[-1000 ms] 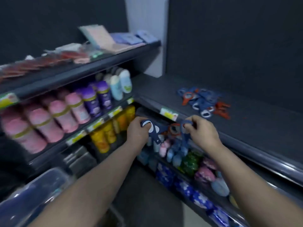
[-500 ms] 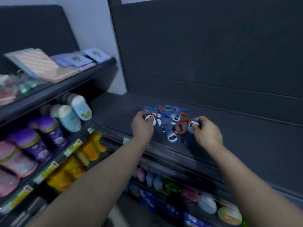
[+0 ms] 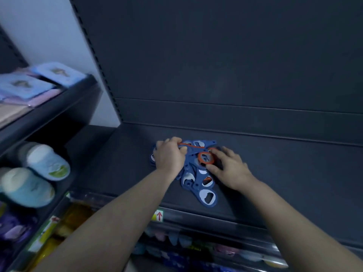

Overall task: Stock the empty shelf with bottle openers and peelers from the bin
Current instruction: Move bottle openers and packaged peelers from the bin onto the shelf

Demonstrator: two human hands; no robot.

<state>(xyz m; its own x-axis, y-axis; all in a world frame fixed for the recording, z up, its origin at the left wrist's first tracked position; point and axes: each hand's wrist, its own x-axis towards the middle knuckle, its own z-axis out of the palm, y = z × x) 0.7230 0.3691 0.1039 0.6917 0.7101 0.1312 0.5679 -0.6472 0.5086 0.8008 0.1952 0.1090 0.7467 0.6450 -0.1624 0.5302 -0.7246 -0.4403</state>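
While the left hand (image 3: 169, 157) grips bottle openers (image 3: 196, 182), right hand (image 3: 229, 170) presses them, fingers (image 3: 217, 154) spread.

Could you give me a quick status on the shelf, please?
Left hand grips openers; right hand rests open on them. All on shelf. Nothing in the way.

Blue bottle openers (image 3: 198, 178) with orange rings lie on a dark grey shelf (image 3: 275, 173).

openers (image 3: 198, 179) on shelf (image 3: 125, 169) — mid | hands on pile — left (image 3: 170, 156), right (image 3: 229, 169)
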